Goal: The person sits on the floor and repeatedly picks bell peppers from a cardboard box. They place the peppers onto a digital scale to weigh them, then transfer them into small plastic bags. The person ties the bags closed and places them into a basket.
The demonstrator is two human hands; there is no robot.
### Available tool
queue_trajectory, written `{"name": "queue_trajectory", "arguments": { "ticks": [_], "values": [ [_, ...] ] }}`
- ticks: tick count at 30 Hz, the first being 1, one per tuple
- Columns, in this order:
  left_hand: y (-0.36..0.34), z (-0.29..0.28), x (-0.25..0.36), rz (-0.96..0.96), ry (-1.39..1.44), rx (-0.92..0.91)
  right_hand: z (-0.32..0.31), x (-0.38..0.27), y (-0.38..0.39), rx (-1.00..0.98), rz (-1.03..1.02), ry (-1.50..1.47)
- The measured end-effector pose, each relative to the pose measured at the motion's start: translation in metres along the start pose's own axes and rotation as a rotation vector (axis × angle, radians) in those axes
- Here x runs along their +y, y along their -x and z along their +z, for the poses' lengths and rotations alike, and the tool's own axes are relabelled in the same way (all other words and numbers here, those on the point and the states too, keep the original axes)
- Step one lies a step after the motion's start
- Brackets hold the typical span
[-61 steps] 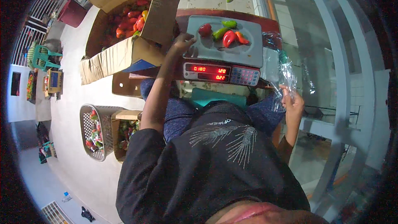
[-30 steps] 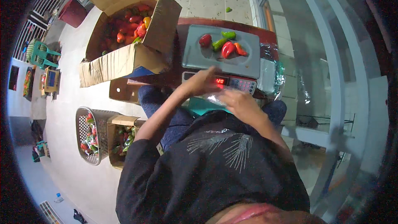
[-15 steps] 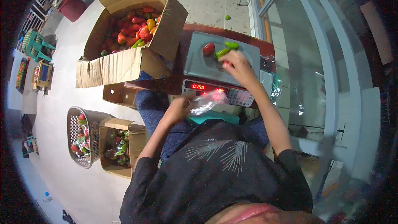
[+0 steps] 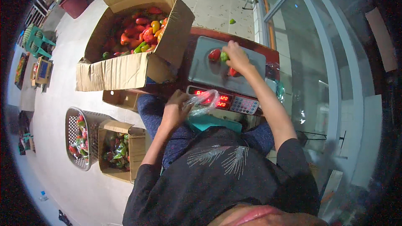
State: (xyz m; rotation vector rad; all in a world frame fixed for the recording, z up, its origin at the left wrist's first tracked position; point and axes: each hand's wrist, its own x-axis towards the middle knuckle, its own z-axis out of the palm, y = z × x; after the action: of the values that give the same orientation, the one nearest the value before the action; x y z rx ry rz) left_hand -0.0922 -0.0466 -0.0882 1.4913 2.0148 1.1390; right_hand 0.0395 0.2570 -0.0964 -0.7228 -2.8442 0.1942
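Observation:
A clear plastic bag (image 4: 204,103) with its mouth spread hangs from my left hand (image 4: 176,109), whose fingers are closed on its edge in front of the scale's lit display (image 4: 217,98). On the grey pan of the weighing scale (image 4: 201,73), my right hand (image 4: 238,57) has its fingers closed round a green bell pepper (image 4: 224,56); the hand hides part of it. Just left of that lies a red bell pepper (image 4: 214,55). Another red pepper (image 4: 233,72) rests on the pan beneath my right wrist, partly covered.
An open cardboard box (image 4: 115,73) full of mostly red peppers stands left of the scale. Lower left are a plastic basket (image 4: 88,167) and a smaller box (image 4: 137,150) holding bagged peppers. A glass-panelled frame (image 4: 331,79) rises at the right. One green pepper (image 4: 232,21) lies on the floor beyond.
My right hand has moved up and slightly left across the pan, from a red pepper to the green ones. My left hand has shifted little; the bag's mouth is now spread wider.

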Motion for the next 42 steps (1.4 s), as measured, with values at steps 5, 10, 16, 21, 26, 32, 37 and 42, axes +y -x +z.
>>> {"name": "queue_trajectory", "arguments": {
  "ticks": [5,10,16,21,26,32,37,42],
  "values": [
    [-0.008,0.004,0.015,-0.027,0.050,0.017,-0.023,0.072,0.013,0.473,0.346,-0.725],
    [-0.013,0.005,0.011,0.037,-0.048,0.039,-0.039,0.070,0.039,0.518,0.442,-1.597],
    [-0.024,0.008,0.018,0.057,-0.017,-0.020,-0.027,0.088,0.033,0.427,0.385,-1.910],
    [-0.028,0.015,0.010,0.068,-0.049,0.019,-0.024,0.079,0.019,0.385,0.455,-1.556],
    [-0.034,0.015,0.021,0.283,-0.096,0.146,0.004,0.082,0.001,0.359,0.375,-0.482],
    [-0.032,0.014,0.016,0.158,-0.131,0.087,0.003,0.076,-0.008,-0.072,0.250,0.027],
    [-0.040,0.011,0.008,-0.027,-0.235,-0.005,0.018,0.081,-0.025,-0.198,0.170,0.203],
    [-0.043,0.019,-0.001,0.036,-0.155,0.124,0.003,0.086,-0.015,-0.059,0.288,-0.023]
  ]
}}
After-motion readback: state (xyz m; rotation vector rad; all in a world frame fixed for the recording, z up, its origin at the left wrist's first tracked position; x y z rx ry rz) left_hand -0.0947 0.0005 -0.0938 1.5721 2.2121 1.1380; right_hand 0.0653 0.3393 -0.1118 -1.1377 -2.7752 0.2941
